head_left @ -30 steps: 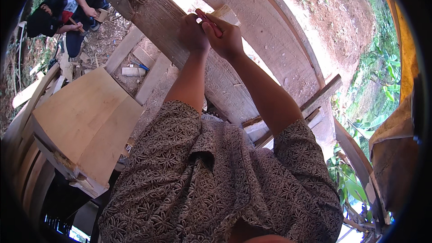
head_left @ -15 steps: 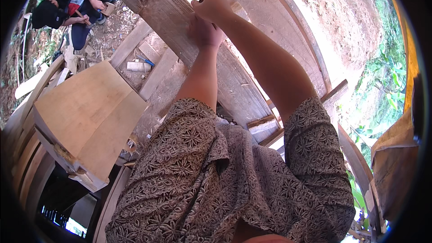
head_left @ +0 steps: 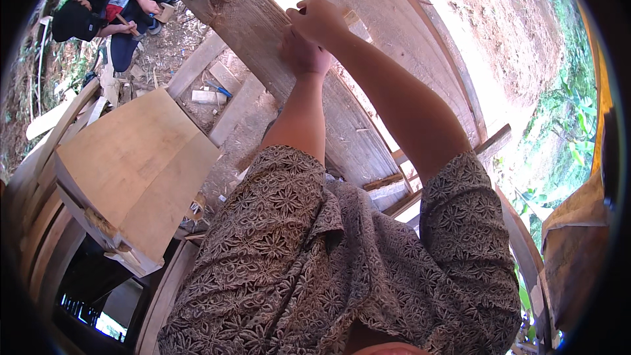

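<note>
Both my arms reach forward over a long weathered plank (head_left: 348,135) that runs from the upper left toward my body. My left hand (head_left: 305,56) is closed above the plank, its fingers curled and mostly hidden. Just ahead of it and touching it, my right hand (head_left: 320,21) is closed like a fist. Whatever the two hands grip is covered by them. A short piece of light wood (head_left: 357,24) shows right beside my right hand, at the plank's far edge.
A broad pale wooden block (head_left: 138,164) stands at my left on curved timbers. Large curved boards (head_left: 407,33) lie beyond the plank. Wood offcuts (head_left: 208,97) and a blue-handled tool (head_left: 222,91) lie on the ground. A co-worker (head_left: 125,10) crouches at upper left, holding a hammer-like tool.
My hands stay together over the plank, with the right hand tilted a little differently. The whole view has shifted slightly.
</note>
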`<action>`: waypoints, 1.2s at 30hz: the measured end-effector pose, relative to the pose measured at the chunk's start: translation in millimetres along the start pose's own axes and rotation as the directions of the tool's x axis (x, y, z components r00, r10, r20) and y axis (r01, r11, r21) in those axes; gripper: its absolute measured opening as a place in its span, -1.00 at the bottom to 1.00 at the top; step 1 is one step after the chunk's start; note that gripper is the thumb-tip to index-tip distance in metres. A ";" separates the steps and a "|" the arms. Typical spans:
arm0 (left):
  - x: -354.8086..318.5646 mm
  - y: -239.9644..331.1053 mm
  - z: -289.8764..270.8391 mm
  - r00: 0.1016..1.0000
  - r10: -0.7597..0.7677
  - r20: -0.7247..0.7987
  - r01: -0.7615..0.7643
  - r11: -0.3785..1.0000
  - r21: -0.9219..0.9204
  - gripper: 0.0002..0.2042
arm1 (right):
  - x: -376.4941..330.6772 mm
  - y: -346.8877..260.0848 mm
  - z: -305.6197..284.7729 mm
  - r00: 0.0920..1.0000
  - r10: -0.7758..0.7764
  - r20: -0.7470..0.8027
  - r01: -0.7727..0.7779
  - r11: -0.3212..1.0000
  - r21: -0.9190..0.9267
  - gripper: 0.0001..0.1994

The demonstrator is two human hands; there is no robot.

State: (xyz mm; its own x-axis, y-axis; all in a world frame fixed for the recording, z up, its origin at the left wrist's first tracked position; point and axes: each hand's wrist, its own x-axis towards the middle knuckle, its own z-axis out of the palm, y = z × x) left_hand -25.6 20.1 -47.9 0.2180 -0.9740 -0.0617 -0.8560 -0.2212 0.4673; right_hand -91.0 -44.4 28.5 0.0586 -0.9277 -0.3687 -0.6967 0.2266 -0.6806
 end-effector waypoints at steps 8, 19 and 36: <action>-4.1 -18.4 12.7 0.991 0.060 -0.118 -0.060 0.998 0.003 -0.73 | -104.5 41.2 -1.7 0.961 -0.196 -0.198 0.244 0.935 0.259 -0.51; -1.0 -21.8 23.5 0.991 0.103 -0.087 -0.105 0.994 -0.024 -0.77 | -126.2 44.1 6.0 0.913 -0.064 -0.402 0.225 0.903 0.367 -0.55; -7.0 -29.8 16.6 0.965 0.231 -0.122 -0.234 0.972 -0.013 -0.70 | -136.9 72.6 15.9 0.772 -0.243 -0.587 0.462 0.849 0.257 -0.60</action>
State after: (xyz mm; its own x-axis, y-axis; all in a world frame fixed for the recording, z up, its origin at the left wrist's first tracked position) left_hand -9.4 32.7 -76.0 0.0699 -0.9853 0.1558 -0.8771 0.0136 0.4800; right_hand -138.2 103.8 19.5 -0.2056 -0.9456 0.2522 -0.3801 -0.1603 -0.9109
